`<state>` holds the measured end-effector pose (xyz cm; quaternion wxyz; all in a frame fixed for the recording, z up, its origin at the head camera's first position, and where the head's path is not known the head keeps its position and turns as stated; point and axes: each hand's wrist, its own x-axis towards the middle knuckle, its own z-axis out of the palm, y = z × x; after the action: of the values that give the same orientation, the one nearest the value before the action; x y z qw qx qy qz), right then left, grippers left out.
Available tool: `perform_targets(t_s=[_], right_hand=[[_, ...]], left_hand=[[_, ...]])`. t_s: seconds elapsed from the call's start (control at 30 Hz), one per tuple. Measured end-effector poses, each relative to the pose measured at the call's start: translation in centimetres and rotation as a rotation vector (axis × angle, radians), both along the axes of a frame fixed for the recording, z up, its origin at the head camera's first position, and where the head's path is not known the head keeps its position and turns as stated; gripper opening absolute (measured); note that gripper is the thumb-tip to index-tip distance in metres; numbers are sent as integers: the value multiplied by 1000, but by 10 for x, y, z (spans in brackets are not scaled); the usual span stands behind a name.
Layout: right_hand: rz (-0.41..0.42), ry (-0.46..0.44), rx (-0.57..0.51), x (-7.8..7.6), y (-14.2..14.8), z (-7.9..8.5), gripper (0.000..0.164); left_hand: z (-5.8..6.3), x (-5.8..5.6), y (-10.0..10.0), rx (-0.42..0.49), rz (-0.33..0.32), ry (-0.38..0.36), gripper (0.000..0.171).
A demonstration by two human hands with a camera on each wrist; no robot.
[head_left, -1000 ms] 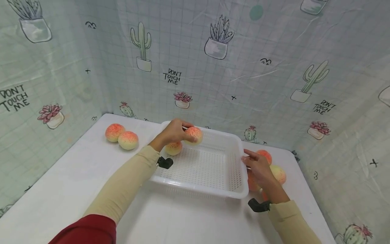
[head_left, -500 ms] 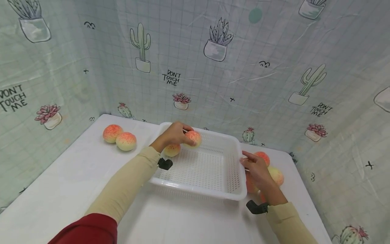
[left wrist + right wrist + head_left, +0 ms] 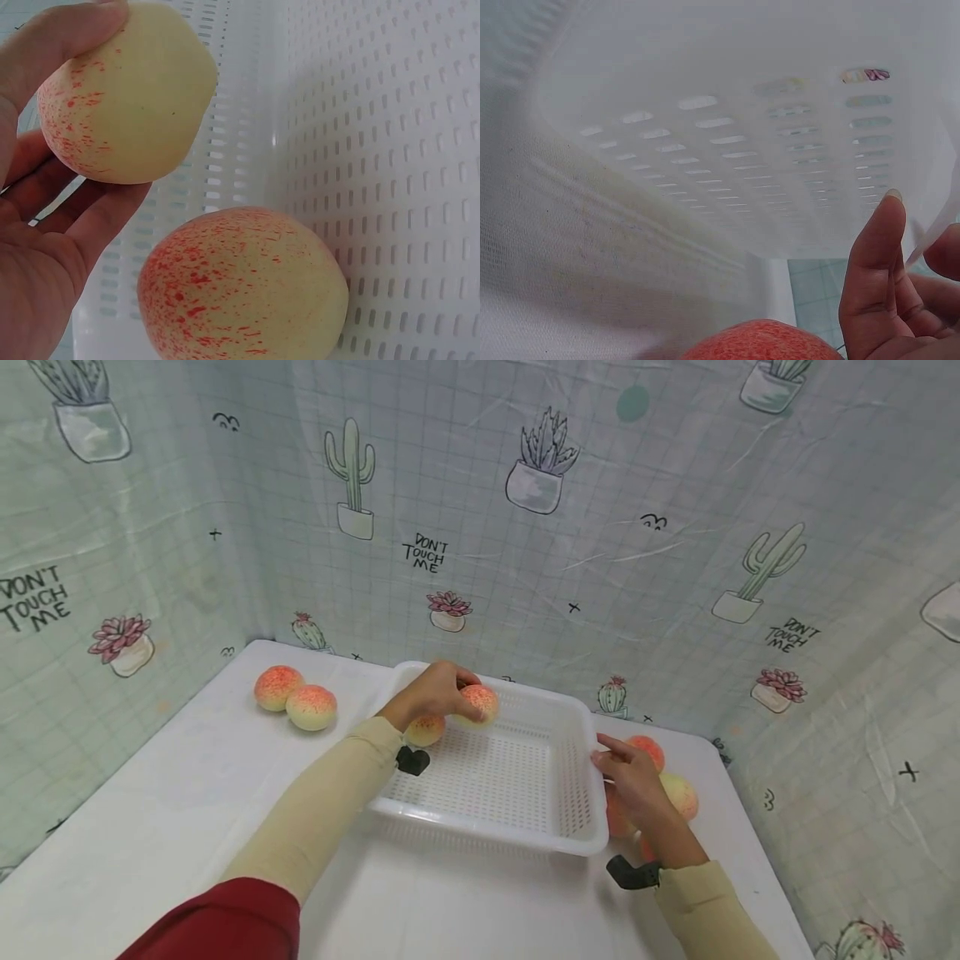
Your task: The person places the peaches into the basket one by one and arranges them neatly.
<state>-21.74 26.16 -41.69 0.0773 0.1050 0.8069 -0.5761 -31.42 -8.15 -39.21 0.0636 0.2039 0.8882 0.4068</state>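
My left hand [image 3: 433,691] holds a yellow peach with red speckles [image 3: 480,703] over the left part of a white plastic basket [image 3: 487,839]. In the left wrist view, the thumb lies on top of this peach [image 3: 142,97] and the fingers support it from below and behind. Just beneath it a second peach [image 3: 244,289] sits in the basket, close to the perforated wall. On the other side, my right hand [image 3: 633,777] pinches the basket's right rim. The right wrist view shows the basket's slotted outer wall [image 3: 705,60] beside the fingers [image 3: 874,277].
Two peaches [image 3: 279,687] stand side by side at the back left of the white table [image 3: 225,785]. Several more peaches [image 3: 678,795] lie right of the basket, partly behind the right hand. A cactus-printed curtain [image 3: 480,485] encloses the table's back and sides.
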Motion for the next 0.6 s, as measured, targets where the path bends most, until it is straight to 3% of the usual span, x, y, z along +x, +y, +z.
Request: perform_targets(t_s=[0.6], right_hand=[[-10,0,-4,0,0,0,56]], left_hand=[[-8,-4,0,-58,-1,-30,63]])
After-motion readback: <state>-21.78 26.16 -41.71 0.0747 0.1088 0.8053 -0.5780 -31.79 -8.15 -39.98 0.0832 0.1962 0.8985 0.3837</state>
